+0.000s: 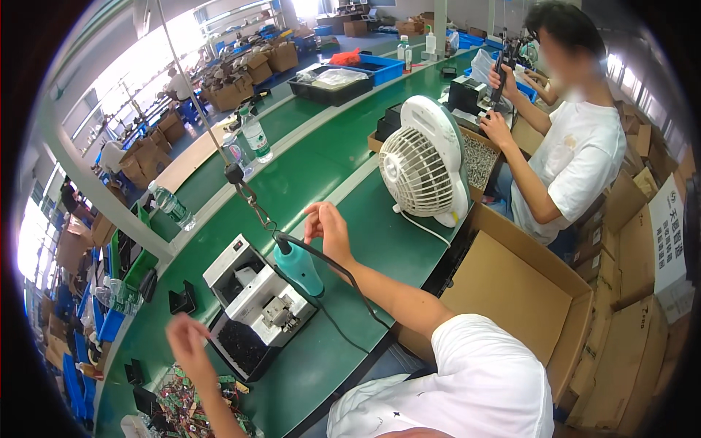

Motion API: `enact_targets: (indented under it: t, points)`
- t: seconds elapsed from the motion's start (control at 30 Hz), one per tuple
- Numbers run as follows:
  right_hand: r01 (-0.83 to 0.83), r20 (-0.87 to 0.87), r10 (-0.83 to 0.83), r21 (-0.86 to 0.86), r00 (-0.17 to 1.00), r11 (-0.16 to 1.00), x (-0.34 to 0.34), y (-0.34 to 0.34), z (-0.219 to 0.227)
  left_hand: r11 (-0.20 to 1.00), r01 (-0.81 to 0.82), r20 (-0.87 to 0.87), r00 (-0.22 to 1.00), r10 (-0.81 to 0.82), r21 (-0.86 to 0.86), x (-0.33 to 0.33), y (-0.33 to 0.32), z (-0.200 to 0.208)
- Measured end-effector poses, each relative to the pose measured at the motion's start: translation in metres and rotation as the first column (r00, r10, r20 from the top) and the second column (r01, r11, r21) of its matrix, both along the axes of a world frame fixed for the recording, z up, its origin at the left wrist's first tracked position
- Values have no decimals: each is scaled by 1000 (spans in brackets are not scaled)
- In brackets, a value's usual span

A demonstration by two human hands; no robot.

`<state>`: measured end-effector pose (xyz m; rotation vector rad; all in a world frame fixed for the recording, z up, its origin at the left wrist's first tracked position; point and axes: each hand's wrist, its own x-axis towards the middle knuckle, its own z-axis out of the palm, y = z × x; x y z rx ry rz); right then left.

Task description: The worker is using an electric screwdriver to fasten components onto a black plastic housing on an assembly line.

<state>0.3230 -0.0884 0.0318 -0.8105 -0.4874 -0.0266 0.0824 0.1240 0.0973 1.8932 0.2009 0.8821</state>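
My right hand [328, 232] is raised beside a teal electric screwdriver [298, 269], its fingers loosely bent and apart, with nothing visible in them. The screwdriver hangs from a metal hook [252, 201], and its black cord passes in front of my right wrist. A white screw feeder [266, 314] stands on the green bench just left of the screwdriver. My left hand [188, 339], blurred by motion, hovers left of the feeder's black bin [247, 349]. Whether its fingers hold anything is unclear. Below it lies a heap of small circuit boards with wires [186, 401].
A white fan [427, 164] stands right of the screwdriver. An open cardboard box [511, 285] sits at my right. Water bottles [255, 137] line the far side. Small black housings [182, 298] lie at the left. Another person [569, 146] works at the right with a black tool.
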Motion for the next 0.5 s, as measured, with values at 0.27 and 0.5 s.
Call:
enact_targets:
  t: [0.27,0.5]
  points:
    - [-73,-254,42,-114,966,991,7,10,-22,772,252,-386,923,-10,583,-72,-103,-104]
    - [-70,-196,21,-245,980,967,11,17,-48,818,122,-343,935,96,562,-75,-105,-120]
